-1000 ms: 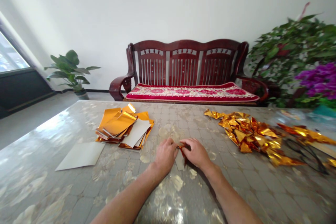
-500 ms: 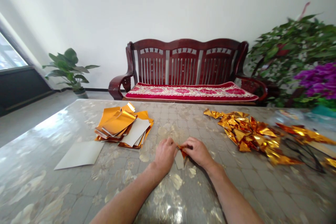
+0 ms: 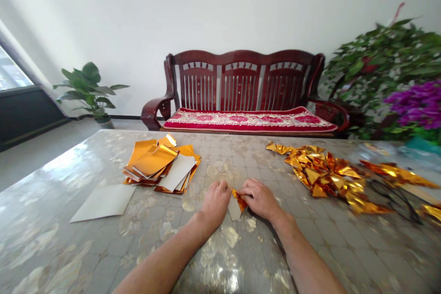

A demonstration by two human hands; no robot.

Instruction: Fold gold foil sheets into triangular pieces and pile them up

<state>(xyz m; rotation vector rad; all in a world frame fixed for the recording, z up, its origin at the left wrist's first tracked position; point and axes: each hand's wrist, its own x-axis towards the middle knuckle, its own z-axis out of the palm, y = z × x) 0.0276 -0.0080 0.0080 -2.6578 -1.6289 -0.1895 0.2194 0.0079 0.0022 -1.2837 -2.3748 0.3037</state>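
Between my hands, low over the middle of the table, is a partly folded piece of gold foil paper point(image 3: 235, 210), its pale backing facing me and a gold flap along its right side. My left hand point(image 3: 217, 200) is closed on its left edge, fingers curled. My right hand point(image 3: 259, 196) pinches the gold flap at the upper right. The fingertips hide part of the folds. To the left lies a loose stack of gold foil sheets point(image 3: 155, 158), some pale side up. A heap of folded gold foil pieces point(image 3: 320, 174) sits to the right.
A single pale sheet point(image 3: 103, 203) lies flat at the left of the patterned table point(image 3: 155, 248). Black-handled scissors or a similar dark looped item point(image 3: 396, 197) and clear plastic point(image 3: 379, 151) are at the right. Beyond stand a wooden bench point(image 3: 241, 87) and potted plants point(image 3: 89, 87).
The gold flap on the right of the folded paper now lies flatter and shows more of its face. Both hands keep almost the same place and hold.
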